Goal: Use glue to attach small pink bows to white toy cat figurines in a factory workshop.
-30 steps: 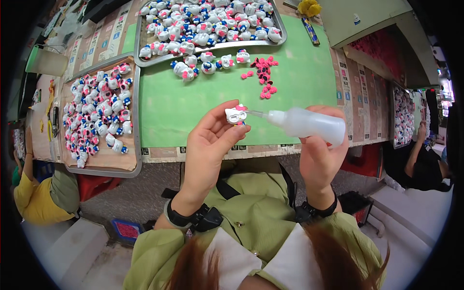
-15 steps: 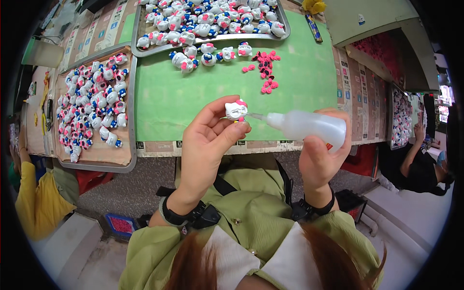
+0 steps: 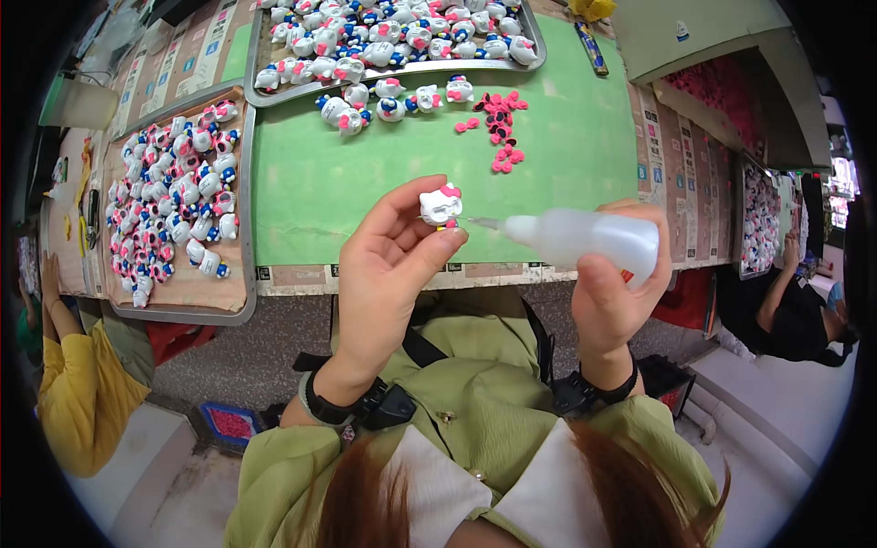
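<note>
Between the thumb and fingers of my left hand [image 3: 388, 260] is a small white cat figurine [image 3: 441, 207] with a pink bow, held upright above the near edge of the green mat [image 3: 365, 169]. My right hand [image 3: 614, 301] grips a translucent squeeze bottle [image 3: 594, 242] with a thin nozzle, lying nearly level. The nozzle tip points left and reaches close to the figurine's lower right side; whether it touches, I cannot tell. Beyond my hands, a pile of small pink pieces [image 3: 500, 119] rests on the mat. Several loose cat figurines [image 3: 390, 109] lie left of that pile.
A metal tray [image 3: 402, 70] full of figurines stands at the far side. Another tray [image 3: 245, 274] of figurines is at the left. A dark blue tube [image 3: 592, 50] lies far right, near a grey-green box [image 3: 713, 41] holding pink pieces. Other people sit at both sides.
The figurine has shifted slightly left, and the bottle slightly right. The nozzle tip now points lower on the figurine. At the left, the person in yellow has moved an arm.
</note>
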The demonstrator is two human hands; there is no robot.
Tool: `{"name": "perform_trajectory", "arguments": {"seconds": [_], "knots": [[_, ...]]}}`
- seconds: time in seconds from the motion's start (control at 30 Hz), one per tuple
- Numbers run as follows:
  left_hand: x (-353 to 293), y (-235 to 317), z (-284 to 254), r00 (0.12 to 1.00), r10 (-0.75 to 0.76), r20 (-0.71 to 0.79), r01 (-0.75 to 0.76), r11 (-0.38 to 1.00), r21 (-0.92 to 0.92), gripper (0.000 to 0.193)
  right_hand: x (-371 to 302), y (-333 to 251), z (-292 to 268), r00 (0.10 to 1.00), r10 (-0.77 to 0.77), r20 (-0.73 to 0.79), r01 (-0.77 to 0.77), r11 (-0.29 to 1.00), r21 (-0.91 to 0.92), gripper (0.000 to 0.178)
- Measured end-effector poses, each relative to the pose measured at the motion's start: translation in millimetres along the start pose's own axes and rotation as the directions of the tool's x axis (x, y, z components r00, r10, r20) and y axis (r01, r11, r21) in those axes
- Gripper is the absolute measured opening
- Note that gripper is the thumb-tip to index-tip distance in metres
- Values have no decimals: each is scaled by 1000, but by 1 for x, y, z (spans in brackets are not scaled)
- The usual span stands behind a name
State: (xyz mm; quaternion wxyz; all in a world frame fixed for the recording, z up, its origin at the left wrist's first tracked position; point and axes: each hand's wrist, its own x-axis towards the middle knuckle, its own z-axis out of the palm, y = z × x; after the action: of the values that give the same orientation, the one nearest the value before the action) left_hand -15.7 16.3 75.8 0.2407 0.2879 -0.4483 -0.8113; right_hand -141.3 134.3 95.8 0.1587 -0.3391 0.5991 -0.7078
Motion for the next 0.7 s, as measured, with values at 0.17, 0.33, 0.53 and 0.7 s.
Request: {"name": "perform_trajectory", "arguments": {"seconds": [0.17, 0.33, 0.53, 0.7], "knots": [[2, 5, 3, 995, -81, 49, 88, 985, -148, 38, 2, -1, 1, 998, -5, -61, 8, 999, 37, 33], [0, 4, 3, 993, -89, 75, 101, 979, -176, 39, -1, 1, 0, 999, -25, -49, 26, 1000, 13, 33], [0, 5, 3, 993, -88, 73, 100, 979, -175, 39, 1, 1, 1, 998, -37, -47, 38, 999, 13, 33], [0, 5, 2, 996, -71, 47, 77, 988, -135, 39, 1, -1, -1, 998, -22, -57, 21, 1000, -6, 34]]}}
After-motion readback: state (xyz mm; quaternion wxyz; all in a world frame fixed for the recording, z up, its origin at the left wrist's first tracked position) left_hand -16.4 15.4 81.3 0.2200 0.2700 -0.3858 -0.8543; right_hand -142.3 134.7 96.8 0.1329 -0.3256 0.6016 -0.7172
